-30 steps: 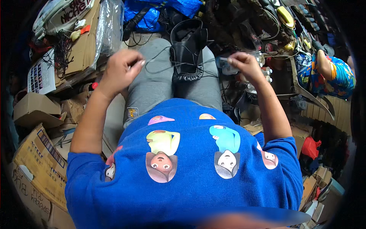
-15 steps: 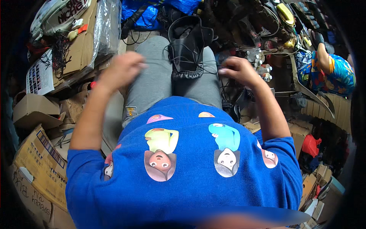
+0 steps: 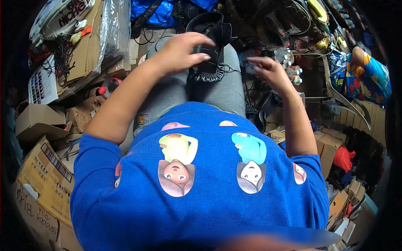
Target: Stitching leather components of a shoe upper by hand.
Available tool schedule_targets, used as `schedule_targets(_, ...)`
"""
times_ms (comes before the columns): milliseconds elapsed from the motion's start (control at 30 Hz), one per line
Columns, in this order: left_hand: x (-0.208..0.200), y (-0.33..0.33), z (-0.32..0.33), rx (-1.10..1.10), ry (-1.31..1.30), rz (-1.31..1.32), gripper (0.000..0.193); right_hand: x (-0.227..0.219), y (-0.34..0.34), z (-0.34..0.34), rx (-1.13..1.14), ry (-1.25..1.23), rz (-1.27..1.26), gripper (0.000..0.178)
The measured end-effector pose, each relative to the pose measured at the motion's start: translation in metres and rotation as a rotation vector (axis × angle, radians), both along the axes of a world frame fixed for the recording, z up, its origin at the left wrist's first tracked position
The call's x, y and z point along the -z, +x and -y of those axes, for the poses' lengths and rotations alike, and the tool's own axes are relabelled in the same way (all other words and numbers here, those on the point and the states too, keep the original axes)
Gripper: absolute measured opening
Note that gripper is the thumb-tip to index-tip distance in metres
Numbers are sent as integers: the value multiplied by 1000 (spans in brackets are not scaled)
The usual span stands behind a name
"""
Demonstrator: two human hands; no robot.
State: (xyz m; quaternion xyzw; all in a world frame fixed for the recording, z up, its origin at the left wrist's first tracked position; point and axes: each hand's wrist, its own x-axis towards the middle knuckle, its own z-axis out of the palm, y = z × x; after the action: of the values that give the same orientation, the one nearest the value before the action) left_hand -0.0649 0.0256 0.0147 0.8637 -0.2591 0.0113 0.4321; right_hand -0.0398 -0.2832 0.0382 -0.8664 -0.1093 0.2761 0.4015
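Observation:
A black boot-like shoe [image 3: 208, 31] stands between my knees, its pleated edge [image 3: 208, 74] towards me and stitched with dark thread. Over the near side of the shoe reaches my left hand [image 3: 178, 52], thumb and fingers apart, with nothing visible between them. To the right of the shoe and apart from it, my right hand [image 3: 270, 73] hovers with fingers loosely stretched. Loose dark thread [image 3: 230, 69] curls from the shoe's right side over my grey trousers [image 3: 173, 90]; whether it reaches my right hand I cannot make out.
Flattened cardboard [image 3: 86, 52] and clear plastic wrap [image 3: 114, 33] lie at the left, above an open carton [image 3: 39, 121]. Several small bottles [image 3: 295, 74] stand right of my right hand. Beyond them is another person's colourful clothing [image 3: 374, 77]. Blue sheeting [image 3: 161, 14] lies ahead.
Both hands were closed and spread wide, with thread stretched from the shoe. My left hand has come in over the shoe and opened; my right has loosened and shifted slightly right. The thread hangs slack.

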Motion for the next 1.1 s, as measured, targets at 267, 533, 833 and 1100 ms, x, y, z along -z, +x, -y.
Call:
schedule_targets(267,6,27,30,115,93,-83,36,10,26,-54,-190,49,136,15)
schedule_targets(533,7,38,29,249,88,-335,27,30,17,-53,-298,143,189,14)
schedule_targets(833,9,41,20,456,43,-462,26,29,-12,-55,-225,135,397,20)
schedule_targets(1100,7,37,21,464,139,-530,31,-2,-29,-74,-487,-248,725,11)
